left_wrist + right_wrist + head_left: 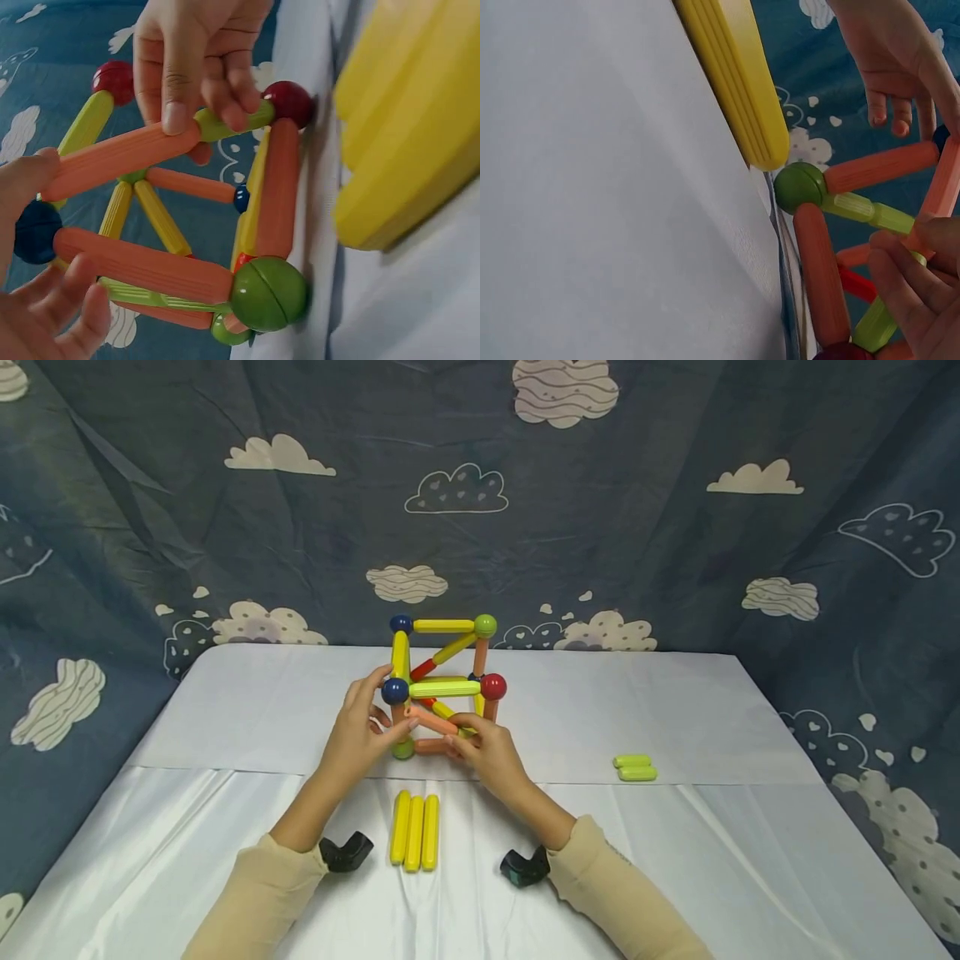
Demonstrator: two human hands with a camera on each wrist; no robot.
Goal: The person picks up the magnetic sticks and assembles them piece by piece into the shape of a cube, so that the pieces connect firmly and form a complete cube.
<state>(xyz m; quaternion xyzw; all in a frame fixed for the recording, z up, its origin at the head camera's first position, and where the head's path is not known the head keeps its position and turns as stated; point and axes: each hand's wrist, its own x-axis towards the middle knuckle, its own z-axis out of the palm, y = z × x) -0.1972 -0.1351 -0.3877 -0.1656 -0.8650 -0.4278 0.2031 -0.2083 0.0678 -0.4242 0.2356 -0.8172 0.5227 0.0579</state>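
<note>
A frame of magnetic building sticks and coloured balls stands on the table, with a red ball (492, 686) at its near right corner. My right hand (491, 756) pinches the right end of a loose-looking orange magnetic stick (433, 721), held slantwise at the frame's near side. At its other end is my left hand (358, 727), the thumb touching the stick and the index finger beside the near blue ball (395, 691). The other left fingers hang loosely curled near the upright orange stick (142, 262). A green ball (268, 294) forms the lower corner. The left index finger's contact is partly hidden.
Several yellow sticks (415, 832) lie side by side between my forearms. Farther right lie two short light green sticks (635, 768). A white cloth (720, 860) covers the table, and a dark cloud-patterned curtain (645, 543) hangs behind and at both sides.
</note>
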